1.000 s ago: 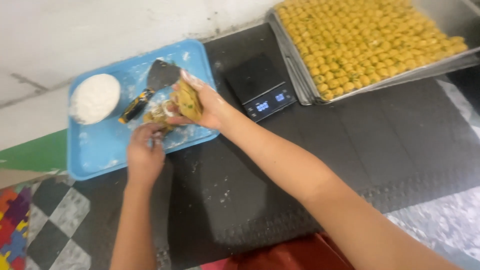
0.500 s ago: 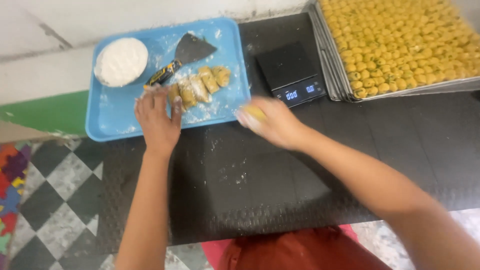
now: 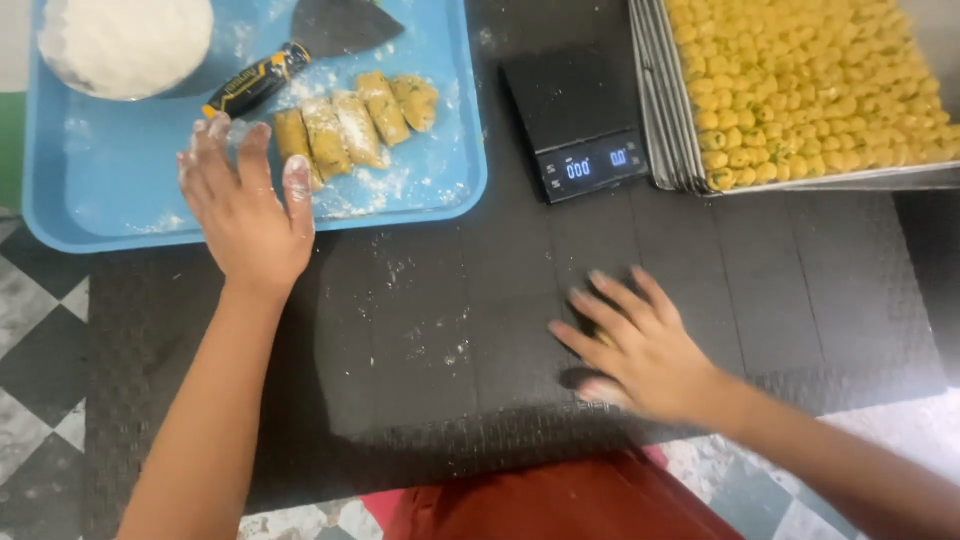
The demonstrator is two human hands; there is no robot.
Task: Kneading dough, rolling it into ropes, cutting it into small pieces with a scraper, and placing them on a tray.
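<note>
My left hand (image 3: 243,205) lies flat & open, fingers floury, over the near rim of the blue plastic tray (image 3: 90,215), fingertips just beside the row of cut dough pieces (image 3: 357,125): yellow, stubby, flour-dusted, side by side. My right hand (image 3: 640,345) is spread palm-down on the dark ribbed mat (image 3: 420,300); can't tell if anything's under it. Behind the dough: scraper w/ black-yellow handle (image 3: 255,82) & dark flat blade, plus a white mound of flour (image 3: 125,42) at the tray's far left. Betw. tray & metal sheet pan (image 3: 660,130) sits a black digital scale (image 3: 580,125). Pan is packed w/ small round yellow dough balls (image 3: 800,80). Flour specks dot the mat.
</note>
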